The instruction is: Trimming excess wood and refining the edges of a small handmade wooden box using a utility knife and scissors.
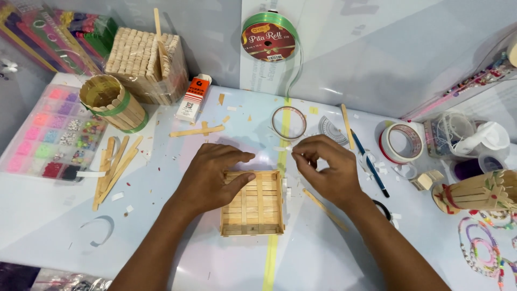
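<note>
A square tray of wooden craft sticks (pixel 258 213) lies flat on the white table in front of me. My left hand (pixel 212 175) rests on its upper left part, thumb pressed on the slats, fingers stretched toward the top edge. My right hand (pixel 326 170) hovers just right of the tray's top corner, its fingertips pinched together on a small pale scrap (pixel 288 149); what the scrap is cannot be told. A loose wooden stick (pixel 326 210) lies under my right wrist.
A pile of loose sticks (pixel 113 167), a stick-built cup with green band (pixel 113 102), a bundle of sticks (pixel 145 56) and a glue bottle (pixel 193 99) sit left. A bead box (pixel 51 132) is far left. Tape rolls (pixel 289 123) (pixel 401 143), a green ribbon spool (pixel 269 37) and a pen (pixel 371 167) lie behind and right.
</note>
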